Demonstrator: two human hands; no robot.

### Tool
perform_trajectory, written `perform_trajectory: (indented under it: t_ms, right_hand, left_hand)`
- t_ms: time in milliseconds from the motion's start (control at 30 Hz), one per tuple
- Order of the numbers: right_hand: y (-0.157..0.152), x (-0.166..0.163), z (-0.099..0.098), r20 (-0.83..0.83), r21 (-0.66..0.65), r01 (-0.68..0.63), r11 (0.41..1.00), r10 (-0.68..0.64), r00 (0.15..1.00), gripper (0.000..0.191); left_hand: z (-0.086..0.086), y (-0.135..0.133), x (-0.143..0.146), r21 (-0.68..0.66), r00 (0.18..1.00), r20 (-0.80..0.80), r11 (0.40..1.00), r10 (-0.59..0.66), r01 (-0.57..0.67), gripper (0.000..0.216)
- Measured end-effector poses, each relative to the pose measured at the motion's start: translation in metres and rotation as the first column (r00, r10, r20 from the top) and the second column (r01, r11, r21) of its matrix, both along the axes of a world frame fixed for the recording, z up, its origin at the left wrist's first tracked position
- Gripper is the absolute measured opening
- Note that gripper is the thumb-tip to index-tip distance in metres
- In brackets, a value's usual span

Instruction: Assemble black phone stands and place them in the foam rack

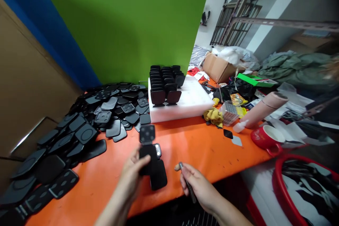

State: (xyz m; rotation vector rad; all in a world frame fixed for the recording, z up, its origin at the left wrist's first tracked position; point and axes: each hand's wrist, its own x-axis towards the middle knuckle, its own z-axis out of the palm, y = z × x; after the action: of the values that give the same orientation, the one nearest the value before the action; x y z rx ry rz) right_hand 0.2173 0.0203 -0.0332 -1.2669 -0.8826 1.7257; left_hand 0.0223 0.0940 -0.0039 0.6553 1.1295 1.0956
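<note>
My left hand [132, 169] is closed around a black hinged panel piece [148, 157], its thumb across the front. A small square panel [147, 133] with round dots stands up at its top end. Just behind and below it is another black rounded panel [159, 176]; whether it is joined to the held piece or lies on the table I cannot tell. To the right, my right hand [197, 183] grips a dark pen-like tool [189, 188] with a metallic upper end. The tool is apart from the panels, above the table's front edge.
Many loose black panels [86, 134] are heaped on the orange table [182, 144] at left. Several upright black panels [158, 97] stand in a white foam block [182, 111] at the back. At right are a red mug [261, 139], a pink bottle [265, 109] and a red-rimmed bin [280, 187].
</note>
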Motion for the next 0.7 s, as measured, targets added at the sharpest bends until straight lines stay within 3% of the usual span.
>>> perform_trajectory:
  t_ms: [67, 167, 233, 333, 500, 600, 700]
  right_hand:
    - [0.001, 0.000, 0.002, 0.059, 0.018, -0.022, 1.000, 0.021, 0.998, 0.037]
    - [0.004, 0.000, 0.014, 0.192, 0.078, -0.046, 0.996, 0.030, 0.981, 0.036]
    - [0.007, -0.002, 0.026, 0.361, 0.204, -0.084, 0.975, 0.005, 0.933, 0.031]
    - [0.010, -0.005, 0.042, 0.619, 0.331, -0.248, 0.910, -0.011, 0.785, 0.023]
    - [0.013, -0.004, 0.048, 0.831, 0.279, -0.384, 0.880, -0.021, 0.555, 0.029]
    - [0.013, 0.001, 0.049, 0.880, 0.236, -0.454, 0.859, 0.009, 0.474, 0.030]
    - [0.012, 0.005, 0.052, 0.886, 0.225, -0.514, 0.828, 0.045, 0.461, 0.028]
  left_hand:
    - [-0.014, -0.032, 0.020, -0.162, 0.985, 0.122, 0.977, -0.122, 0.141, 0.054]
    - [-0.024, -0.055, 0.033, -0.167, 0.961, 0.147, 0.952, -0.234, 0.257, 0.040]
    - [-0.026, -0.058, 0.034, -0.082, 0.956, 0.061, 0.953, -0.286, 0.290, 0.038]
    - [-0.027, -0.058, 0.033, 0.069, 0.937, -0.171, 0.945, -0.306, 0.321, 0.040]
    - [-0.028, -0.068, 0.033, 0.211, 0.751, -0.580, 0.832, -0.316, 0.513, 0.047]
    - [-0.030, -0.070, 0.033, 0.253, 0.681, -0.668, 0.769, -0.300, 0.587, 0.050]
    - [-0.032, -0.069, 0.035, 0.244, 0.662, -0.679, 0.752, -0.318, 0.612, 0.053]
